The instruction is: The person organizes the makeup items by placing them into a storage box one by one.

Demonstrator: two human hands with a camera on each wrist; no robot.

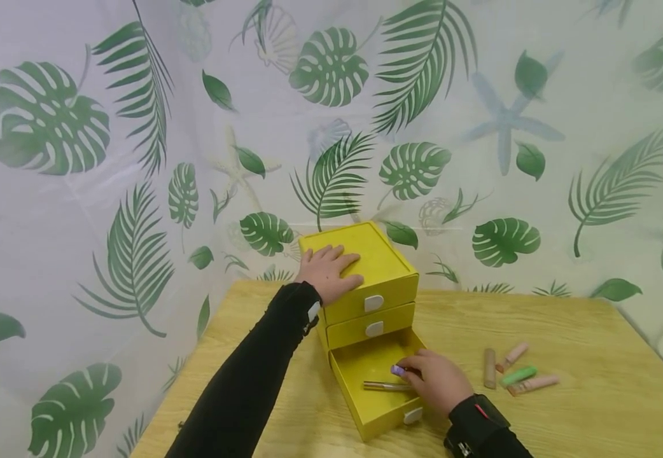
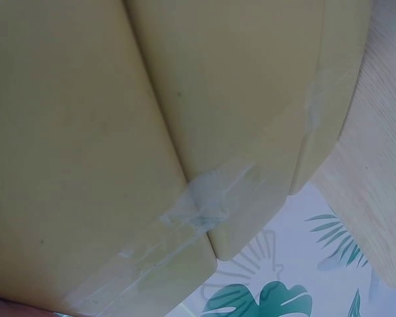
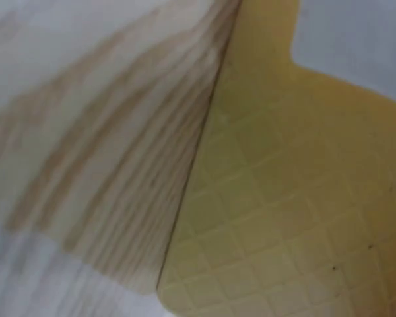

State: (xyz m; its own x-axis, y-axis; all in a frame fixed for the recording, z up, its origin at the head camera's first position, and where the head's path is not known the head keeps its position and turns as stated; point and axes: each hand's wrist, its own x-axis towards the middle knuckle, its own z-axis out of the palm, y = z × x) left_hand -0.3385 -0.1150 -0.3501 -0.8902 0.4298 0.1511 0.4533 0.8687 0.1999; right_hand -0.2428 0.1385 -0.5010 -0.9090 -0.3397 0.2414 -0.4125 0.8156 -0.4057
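Observation:
A yellow three-drawer box (image 1: 360, 254) stands on the table with its bottom drawer (image 1: 360, 362) pulled out. My left hand (image 1: 328, 273) rests on the box top, its fingers spread. In the left wrist view, the box's yellow side (image 2: 231, 99) shows strips of clear tape. My right hand (image 1: 437, 381) pinches a small purple object (image 1: 397, 370) over the open drawer; its kind is hard to make out. A slim, metallic brown stick (image 1: 385, 385) lies in that drawer, partly hidden by the hand. The right wrist view shows the yellow drawer front (image 3: 270, 218) with its white handle (image 3: 356, 46).
Right of the drawer, several small tubes lie on the wooden table (image 1: 595, 356): a tan one (image 1: 489, 367), a green one (image 1: 518, 376) and pink ones, including a pink tube (image 1: 534, 384) in front. Behind hangs a leaf-patterned sheet (image 1: 480, 191).

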